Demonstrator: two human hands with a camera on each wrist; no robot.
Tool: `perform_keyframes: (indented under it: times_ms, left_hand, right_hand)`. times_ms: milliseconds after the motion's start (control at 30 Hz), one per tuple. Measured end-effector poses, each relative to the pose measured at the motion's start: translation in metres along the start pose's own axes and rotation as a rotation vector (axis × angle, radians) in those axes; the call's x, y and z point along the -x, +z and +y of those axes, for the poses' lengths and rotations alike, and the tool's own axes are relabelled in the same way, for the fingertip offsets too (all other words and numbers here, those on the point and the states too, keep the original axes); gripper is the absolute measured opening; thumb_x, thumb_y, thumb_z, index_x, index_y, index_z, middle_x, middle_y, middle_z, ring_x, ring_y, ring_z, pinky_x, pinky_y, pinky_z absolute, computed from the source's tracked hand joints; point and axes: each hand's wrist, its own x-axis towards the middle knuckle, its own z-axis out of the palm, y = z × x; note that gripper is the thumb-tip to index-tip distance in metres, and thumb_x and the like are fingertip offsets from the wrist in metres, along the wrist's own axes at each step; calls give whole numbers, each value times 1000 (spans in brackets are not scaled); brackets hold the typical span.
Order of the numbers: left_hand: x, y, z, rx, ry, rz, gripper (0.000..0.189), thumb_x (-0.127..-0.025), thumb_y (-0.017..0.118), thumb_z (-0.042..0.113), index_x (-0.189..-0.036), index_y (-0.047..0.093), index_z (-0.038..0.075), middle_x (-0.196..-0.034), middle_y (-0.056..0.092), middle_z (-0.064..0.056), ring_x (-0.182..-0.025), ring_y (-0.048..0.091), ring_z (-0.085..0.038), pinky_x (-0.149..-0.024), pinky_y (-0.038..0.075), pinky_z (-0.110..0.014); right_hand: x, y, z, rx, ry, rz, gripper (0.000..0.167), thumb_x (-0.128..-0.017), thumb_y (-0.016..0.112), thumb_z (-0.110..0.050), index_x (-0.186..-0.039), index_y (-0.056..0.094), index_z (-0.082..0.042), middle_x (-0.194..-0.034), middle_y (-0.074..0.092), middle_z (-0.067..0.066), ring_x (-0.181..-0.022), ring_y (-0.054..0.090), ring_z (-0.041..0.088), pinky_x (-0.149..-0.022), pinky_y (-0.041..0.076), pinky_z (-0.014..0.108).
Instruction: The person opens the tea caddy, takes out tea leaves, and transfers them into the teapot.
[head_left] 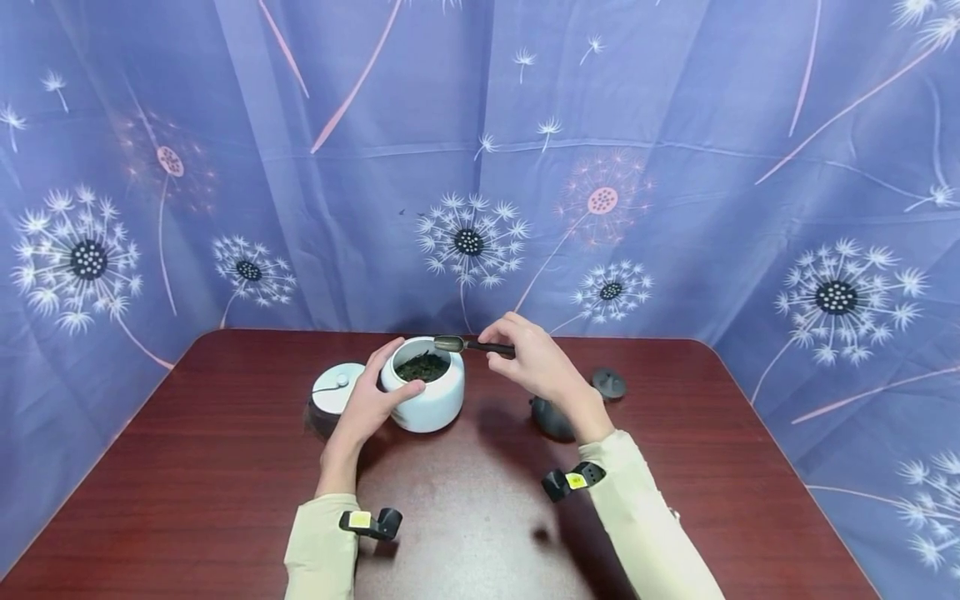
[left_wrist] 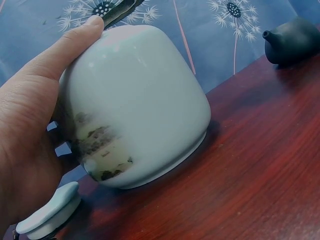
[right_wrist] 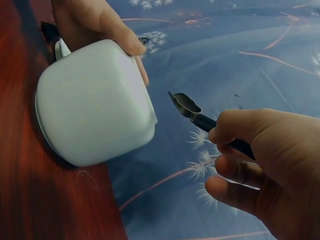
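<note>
My left hand (head_left: 367, 398) grips a white ceramic tea jar (head_left: 431, 407), thumb at the near rim and fingers round its left side. Dark dried tea leaves (head_left: 422, 367) lie inside the open mouth. In the left wrist view the jar (left_wrist: 145, 95) has a painted landscape patch. My right hand (head_left: 536, 358) pinches the black handle of a small tea scoop (head_left: 450, 343). Its metal bowl (right_wrist: 186, 104) is over the right part of the jar's mouth in the head view. Whether the bowl holds any leaves, I cannot tell.
A white knobbed lid (head_left: 336, 390) sits left of the jar, with something dark below it. Partly behind my right forearm stands a dark teapot (head_left: 553, 421), its round lid (head_left: 608, 383) beside it. A blue dandelion-print curtain (head_left: 480, 167) hangs behind the reddish-brown table (head_left: 187, 467).
</note>
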Motion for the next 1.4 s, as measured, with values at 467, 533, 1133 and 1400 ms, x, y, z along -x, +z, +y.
perform_keyframes:
  times_ms: [467, 533, 1133, 1400]
  left_hand:
    - [1, 0, 0, -2, -8, 7, 83, -83, 80, 37, -153, 37, 30, -161, 29, 1, -146, 32, -26, -118, 25, -55]
    - [0, 0, 1, -4, -9, 7, 81, -84, 79, 36, -153, 37, 31, -161, 29, 1, -146, 32, -25, -118, 25, -55]
    - [0, 1, 0, -4, 1, 3, 82, -84, 78, 32, -154, 36, 22, -161, 30, -3, -146, 31, -27, -118, 25, -55]
    - [0, 1, 2, -7, -14, -3, 82, -85, 78, 34, -154, 35, 26, -161, 28, -1, -146, 32, -27, -117, 26, -58]
  right_hand:
    - [-19, 15, -15, 61, -55, -35, 18, -90, 69, -10, -107, 73, -11, -104, 61, 0, -103, 64, 16, -89, 53, 36]
    - [-21, 17, -16, 65, -51, -40, 18, -90, 69, -11, -107, 73, -11, -104, 61, 1, -103, 64, 16, -89, 53, 36]
    - [-34, 43, -17, -94, -24, 65, 27, -86, 76, -7, -108, 61, -11, -101, 68, 3, -89, 69, 15, -82, 58, 34]
    - [-32, 52, -17, -67, -38, 90, 28, -96, 66, -15, -121, 55, -17, -100, 68, 1, -87, 66, 11, -78, 55, 33]
